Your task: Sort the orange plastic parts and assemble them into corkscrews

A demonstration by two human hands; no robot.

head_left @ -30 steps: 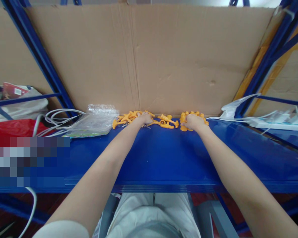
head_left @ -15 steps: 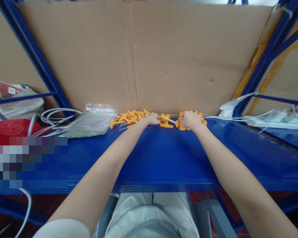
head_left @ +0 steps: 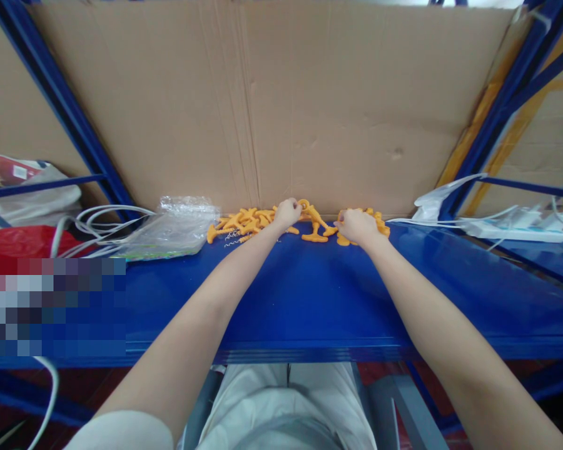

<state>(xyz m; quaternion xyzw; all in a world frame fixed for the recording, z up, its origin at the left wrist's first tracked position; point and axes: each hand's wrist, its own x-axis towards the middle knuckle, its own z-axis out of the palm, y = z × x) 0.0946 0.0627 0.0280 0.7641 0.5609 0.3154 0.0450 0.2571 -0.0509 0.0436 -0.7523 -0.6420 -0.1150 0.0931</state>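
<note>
My left hand (head_left: 288, 214) is closed in a pinch on a yellow plastic piece with a ring-shaped end (head_left: 304, 204), raised close to the cardboard. Just below it lie yellow T-shaped plastic parts (head_left: 314, 237) on the blue shelf (head_left: 309, 294). To the left spreads a pile of similar yellow T-shaped parts (head_left: 248, 220), with thin coiled springs (head_left: 232, 237) along its front. My right hand (head_left: 359, 225) rests with curled fingers at a second heap of yellow pieces (head_left: 382, 225); what its fingers grip is hidden.
A tall cardboard sheet (head_left: 333, 106) stands along the shelf's back. Clear plastic bags (head_left: 173, 228) and coiled white cables (head_left: 107, 219) lie at left, beside a red bag (head_left: 28, 240). White power strips (head_left: 520, 230) lie at right, and blue uprights (head_left: 70, 106) frame the shelf.
My left hand has risen slightly toward the cardboard, lifting the ring-ended yellow piece off the shelf. My right hand has barely moved at the right heap.
</note>
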